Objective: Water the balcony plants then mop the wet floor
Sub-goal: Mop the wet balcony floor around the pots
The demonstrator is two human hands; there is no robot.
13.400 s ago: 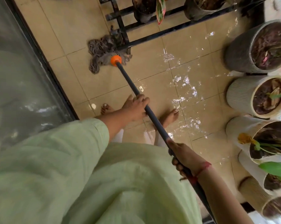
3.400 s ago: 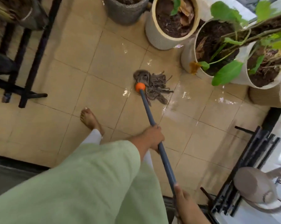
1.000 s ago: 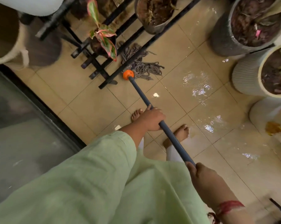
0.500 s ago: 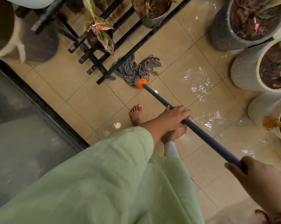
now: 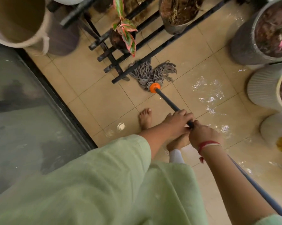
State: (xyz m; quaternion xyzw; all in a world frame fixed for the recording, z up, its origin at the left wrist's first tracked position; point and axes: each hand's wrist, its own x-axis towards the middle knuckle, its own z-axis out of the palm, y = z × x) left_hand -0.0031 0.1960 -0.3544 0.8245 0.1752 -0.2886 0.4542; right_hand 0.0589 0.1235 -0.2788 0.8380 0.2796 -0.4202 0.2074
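— Beside the black plant stand, what lies on the tiles?
— The grey string mop head, its strands fanned out and reaching under the stand's nearest bar. Its orange collar sits just off the stand's foot.
— And the hands?
— Both are curled tight round the dark mop handle, farther from the stand than the collar. The left hand is closer to the stand, with the right hand touching it from behind.
— Water?
— Shiny puddles lie to the right of the stand, toward a ribbed white pot.

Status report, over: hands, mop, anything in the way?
Left hand, right hand both grip mop handle, close together. Mop head on tiles, strands against black plant stand. Puddle right of it not yet mopped.
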